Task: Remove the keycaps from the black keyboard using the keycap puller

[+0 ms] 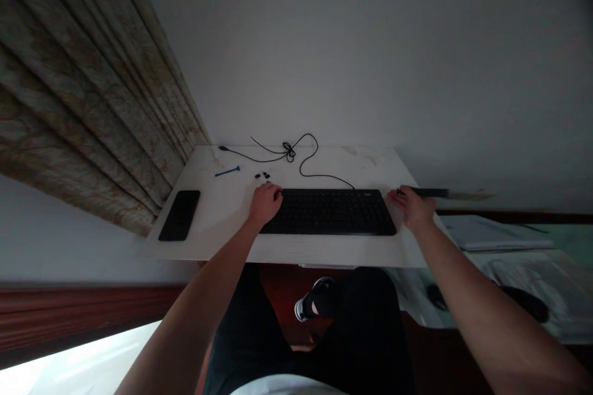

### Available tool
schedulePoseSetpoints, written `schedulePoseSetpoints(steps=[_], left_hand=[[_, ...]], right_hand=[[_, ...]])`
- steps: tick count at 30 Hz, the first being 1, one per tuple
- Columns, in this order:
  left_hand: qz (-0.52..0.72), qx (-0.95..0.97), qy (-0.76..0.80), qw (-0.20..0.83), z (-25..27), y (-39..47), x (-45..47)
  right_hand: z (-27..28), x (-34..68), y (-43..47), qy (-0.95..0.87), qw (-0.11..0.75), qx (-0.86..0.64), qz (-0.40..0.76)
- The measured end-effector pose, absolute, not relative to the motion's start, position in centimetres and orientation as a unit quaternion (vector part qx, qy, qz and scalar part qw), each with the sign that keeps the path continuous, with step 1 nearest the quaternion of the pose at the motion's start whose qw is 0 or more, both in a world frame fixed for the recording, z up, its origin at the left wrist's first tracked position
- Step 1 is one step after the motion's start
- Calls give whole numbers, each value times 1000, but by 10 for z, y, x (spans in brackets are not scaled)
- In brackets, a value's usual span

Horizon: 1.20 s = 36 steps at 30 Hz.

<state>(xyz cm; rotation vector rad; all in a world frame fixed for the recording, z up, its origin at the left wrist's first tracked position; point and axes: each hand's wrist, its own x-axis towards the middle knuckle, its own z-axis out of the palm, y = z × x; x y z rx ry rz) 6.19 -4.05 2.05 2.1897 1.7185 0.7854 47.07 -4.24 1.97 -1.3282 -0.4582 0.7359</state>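
1. Your legs (370,321) are bending below the near edge of the white table (324,250).
2. Your black keyboard (333,213) is lying flat on the table, between your two hands.
3. Your left hand (265,202) is curling at the keyboard's far left corner. You are touching it there, but I cannot tell if you are pinching anything.
4. Your right hand (417,205) is holding a brush (438,193) just right of the keyboard. Its hairs are pointing right, away from the keys.
5. Little black pieces (257,176) are lying just past your left hand. A blue stick (227,171) is lying farther left, and a phone (180,216) is resting near the left edge. The cord (290,151) is looping on the far side.
6. You seem to be getting set to brush. Brushing now would be calling for turning the hairs toward the keys and holding the keyboard steady.
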Motion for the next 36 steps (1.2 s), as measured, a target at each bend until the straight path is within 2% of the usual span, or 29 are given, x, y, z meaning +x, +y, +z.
schedulePoseSetpoints(steps=[5,12,18,30,36], left_hand=[[293,736,590,154,22,-41,60],[329,719,586,175,22,-44,57],[327,740,566,155,24,-44,58],[243,762,586,131,25,-41,59],[228,767,586,128,24,-41,60]], right_hand=[[58,395,-33,-297,630,-610,379],[89,266,-23,-480,439,-571,502],[89,224,-8,-589,319,-601,436],[85,205,-11,-663,234,-627,334],[80,208,-3,-679,222,-597,366]])
